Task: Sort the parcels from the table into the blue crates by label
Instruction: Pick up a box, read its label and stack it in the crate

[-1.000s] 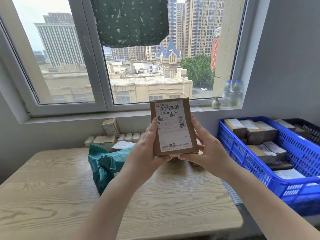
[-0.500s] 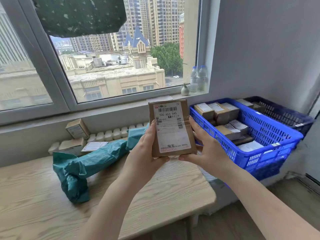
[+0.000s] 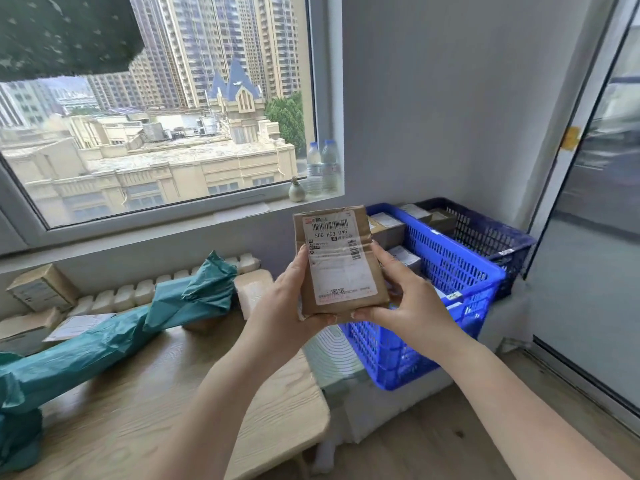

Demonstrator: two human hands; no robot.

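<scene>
Both hands still on the brown parcel point(image 3: 341, 261) mid-frame: left hand point(image 3: 289, 299) curled round its left edge, right hand point(image 3: 408, 299) pinching the lower right corner, label facing up. View's swung right since a second ago, so the blue crate point(image 3: 450, 268) now sits right behind it; looks like drop-off's next. A darker crate point(image 3: 491, 233) sits beyond. Green wrapped parcel point(image 3: 121, 334) and small boxes point(image 3: 41, 289) wait on the table point(image 3: 277, 410), lower left. Nothing blocking.

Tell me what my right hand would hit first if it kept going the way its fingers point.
The brown parcel: the right hand already grips its right edge, fingers pointing leftward into it.
</scene>
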